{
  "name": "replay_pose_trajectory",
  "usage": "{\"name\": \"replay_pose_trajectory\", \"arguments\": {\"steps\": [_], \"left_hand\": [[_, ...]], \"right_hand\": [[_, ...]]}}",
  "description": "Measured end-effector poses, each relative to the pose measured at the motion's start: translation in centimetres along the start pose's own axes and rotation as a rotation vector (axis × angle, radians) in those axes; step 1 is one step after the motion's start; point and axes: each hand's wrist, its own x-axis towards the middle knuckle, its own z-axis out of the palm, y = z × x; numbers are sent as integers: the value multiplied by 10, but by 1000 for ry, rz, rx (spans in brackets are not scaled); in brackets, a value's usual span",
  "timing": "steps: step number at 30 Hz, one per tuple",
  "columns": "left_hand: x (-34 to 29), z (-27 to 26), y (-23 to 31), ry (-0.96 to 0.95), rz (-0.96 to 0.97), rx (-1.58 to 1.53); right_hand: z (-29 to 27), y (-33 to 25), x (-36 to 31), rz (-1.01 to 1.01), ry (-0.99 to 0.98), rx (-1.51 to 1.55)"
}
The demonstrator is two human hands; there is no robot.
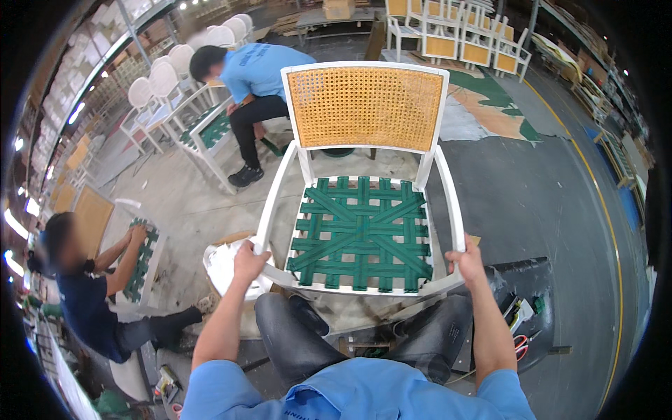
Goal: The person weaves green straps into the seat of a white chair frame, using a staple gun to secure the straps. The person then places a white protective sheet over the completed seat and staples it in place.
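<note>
A white armchair frame (442, 175) stands in front of me, its woven cane back (364, 105) on the far side. Green webbing straps (360, 231) cross its seat in a lattice, with two diagonal straps over the top. My left hand (250, 262) is closed round the front of the left armrest. On the opposite armrest, my right hand (467, 262) grips the front end, fingers curled. The undersides of both grips are hidden.
Red-handled scissors (521, 346) and a tool (520, 316) lie on a black surface (535, 280) at my right. One co-worker (262, 73) bends over a chair ahead; another (87, 294) handles green webbing at left. Stacked chairs (458, 31) stand behind. A white bundle (222, 269) sits near my left hand.
</note>
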Motion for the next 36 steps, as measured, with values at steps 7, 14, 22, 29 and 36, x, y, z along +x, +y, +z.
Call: {"name": "replay_pose_trajectory", "arguments": {"steps": [7,14,22,29,36], "left_hand": [[-99,24,-24,22,-161,-217],[-86,8,-13,-23,-164,0],[-73,30,20,-65,-139,-105],[-94,9,1,-142,-396,-70],[-89,10,2,-79,-215,-171]], "right_hand": [[-16,-6,11,-209,152,-542],[152,23,6,-680,39,-981],[249,71,75,-253,-278,-1370],[300,79,61,-324,-367,-1456],[291,109,63,-266,-209,-1729]]}}
